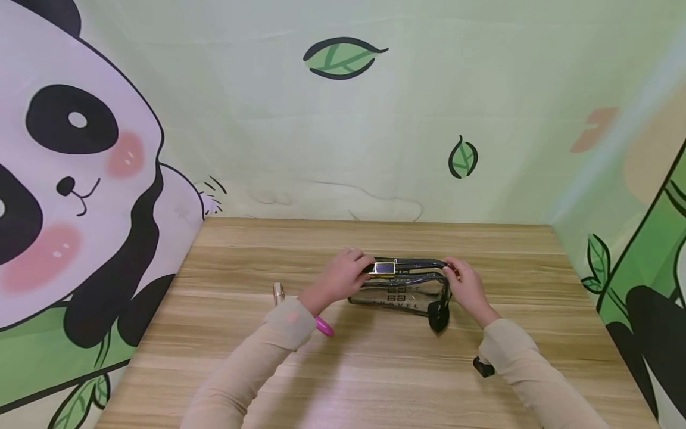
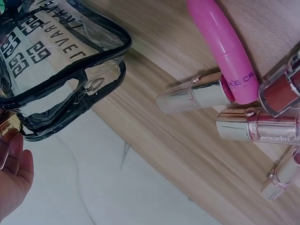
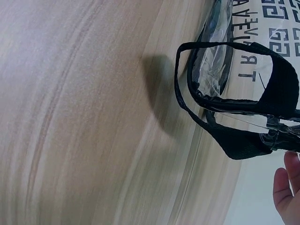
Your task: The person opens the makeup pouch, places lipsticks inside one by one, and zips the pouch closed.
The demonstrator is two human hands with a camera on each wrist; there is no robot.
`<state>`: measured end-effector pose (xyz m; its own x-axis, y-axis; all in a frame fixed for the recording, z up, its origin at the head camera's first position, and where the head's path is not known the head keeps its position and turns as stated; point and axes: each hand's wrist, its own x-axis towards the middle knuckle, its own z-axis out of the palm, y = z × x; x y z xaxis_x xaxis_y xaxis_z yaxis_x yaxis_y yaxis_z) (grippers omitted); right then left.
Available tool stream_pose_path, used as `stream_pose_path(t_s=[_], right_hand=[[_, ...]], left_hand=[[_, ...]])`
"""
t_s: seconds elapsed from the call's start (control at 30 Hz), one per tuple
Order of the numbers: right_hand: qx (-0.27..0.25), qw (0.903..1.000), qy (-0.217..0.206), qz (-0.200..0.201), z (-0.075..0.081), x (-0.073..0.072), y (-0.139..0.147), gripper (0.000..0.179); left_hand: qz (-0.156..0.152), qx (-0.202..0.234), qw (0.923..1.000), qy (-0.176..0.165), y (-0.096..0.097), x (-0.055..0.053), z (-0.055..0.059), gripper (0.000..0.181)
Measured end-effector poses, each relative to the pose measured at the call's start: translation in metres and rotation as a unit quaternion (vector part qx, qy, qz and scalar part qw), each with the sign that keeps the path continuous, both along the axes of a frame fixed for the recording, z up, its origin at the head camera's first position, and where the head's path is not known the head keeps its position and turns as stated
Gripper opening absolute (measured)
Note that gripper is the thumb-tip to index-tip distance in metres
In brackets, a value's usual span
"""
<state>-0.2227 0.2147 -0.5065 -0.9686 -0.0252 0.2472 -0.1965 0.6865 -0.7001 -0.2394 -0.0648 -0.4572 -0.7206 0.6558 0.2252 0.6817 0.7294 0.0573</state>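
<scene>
A clear pouch [image 1: 409, 295] with black trim and printed lettering lies on the wooden table. My left hand [image 1: 343, 274] pinches a small black-and-gold cosmetic case [image 1: 384, 269] at the pouch's upper edge. In the left wrist view the case shows a gold end with a label [image 2: 10, 126] against the fingertips. At the pouch's right end, my right hand [image 1: 467, 287] grips the black-trimmed rim with thumb and fingers. A black strap loop [image 3: 187, 47] hangs from that end. The pouch's opening is partly hidden by the left hand.
Left of the pouch lie a pink tube [image 2: 229, 51], a frosted tube with a silver band [image 2: 192, 96], a lip gloss labelled avocado [image 2: 262, 126] and other lip tubes. A small black object [image 1: 483, 366] sits beside the right sleeve. A panda-printed backdrop [image 1: 257, 119] borders the table.
</scene>
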Motion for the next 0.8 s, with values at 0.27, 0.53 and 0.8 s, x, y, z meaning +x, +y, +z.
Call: stream_pose_path(t_s=[0.27, 0.53, 0.8], right_hand=[[-0.002, 1.0, -0.003, 0.002, 0.0, 0.0, 0.0, 0.023], [0.003, 0.9999, 0.016, -0.002, -0.002, 0.0, 0.0, 0.022], [0.004, 0.9999, 0.009, -0.005, -0.002, -0.001, -0.001, 0.022]], left_hand=[[0.009, -0.035, 0.9993, -0.003, 0.007, 0.002, 0.003, 0.033], [0.015, -0.051, 0.9986, 0.002, 0.013, 0.005, 0.004, 0.033], [0.023, -0.084, 0.9962, 0.004, 0.022, 0.005, 0.002, 0.033]])
